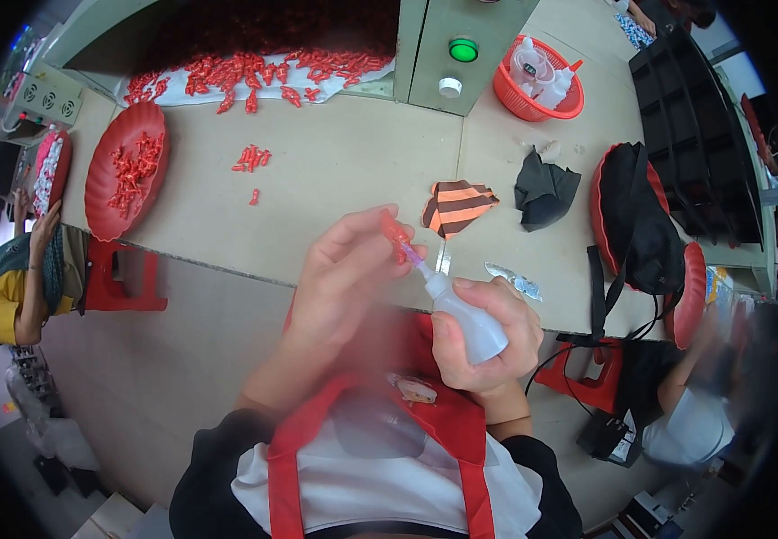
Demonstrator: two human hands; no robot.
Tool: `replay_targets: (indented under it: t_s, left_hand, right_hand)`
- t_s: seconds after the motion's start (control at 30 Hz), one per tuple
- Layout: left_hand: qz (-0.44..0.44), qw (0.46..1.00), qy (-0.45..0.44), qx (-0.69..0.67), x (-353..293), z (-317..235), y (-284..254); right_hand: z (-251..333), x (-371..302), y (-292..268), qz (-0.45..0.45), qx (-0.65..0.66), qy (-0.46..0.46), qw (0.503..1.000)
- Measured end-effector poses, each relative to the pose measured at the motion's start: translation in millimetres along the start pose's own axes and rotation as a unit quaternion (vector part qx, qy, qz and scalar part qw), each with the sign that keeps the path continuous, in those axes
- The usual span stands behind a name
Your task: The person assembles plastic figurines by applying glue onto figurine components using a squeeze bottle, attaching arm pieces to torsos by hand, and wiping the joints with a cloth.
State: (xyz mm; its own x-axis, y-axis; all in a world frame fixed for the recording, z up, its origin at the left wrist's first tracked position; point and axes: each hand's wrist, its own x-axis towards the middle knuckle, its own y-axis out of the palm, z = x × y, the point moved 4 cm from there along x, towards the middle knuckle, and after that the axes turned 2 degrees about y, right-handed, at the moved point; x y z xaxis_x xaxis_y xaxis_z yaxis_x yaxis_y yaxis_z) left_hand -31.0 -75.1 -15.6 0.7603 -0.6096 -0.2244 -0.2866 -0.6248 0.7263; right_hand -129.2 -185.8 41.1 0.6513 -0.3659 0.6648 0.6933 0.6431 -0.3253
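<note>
Between the fingertips of my left hand (339,269) is a small glossy red moulded piece (395,232); its exact kind is hard to make out. My right hand (497,332) is wrapped round a translucent white squeeze bottle (470,319). The bottle tilts up to the left, and its thin purplish nozzle tip (417,260) meets or nearly meets the red piece. Both hands are above the table's front edge. Farther off on the table lie a small cluster of similar red pieces (251,159) and a single red piece (254,197).
A scalloped red tray (101,193) with red pieces stands left. Many more lie on white cloth inside a green machine (434,54). At right are a red basket (533,112) of bottles, striped cloth (461,207), black cloth (546,189) and a black bag (636,216). Other people sit either side.
</note>
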Motion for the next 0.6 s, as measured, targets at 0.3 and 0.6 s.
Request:
replay_targets:
  t_s: [0.3, 0.6]
  left_hand:
    - [0.009, 1.000, 0.002, -0.001, 0.9, 0.0, -2.6]
    - [0.009, 1.000, 0.012, 0.011, -0.2, 0.1, -3.9]
  right_hand:
    - [1.9, 0.8, -0.7, 0.013, -0.001, 0.002, 1.000]
    - [1.8, -0.2, -0.4, 0.006, 0.005, -0.003, 1.000]
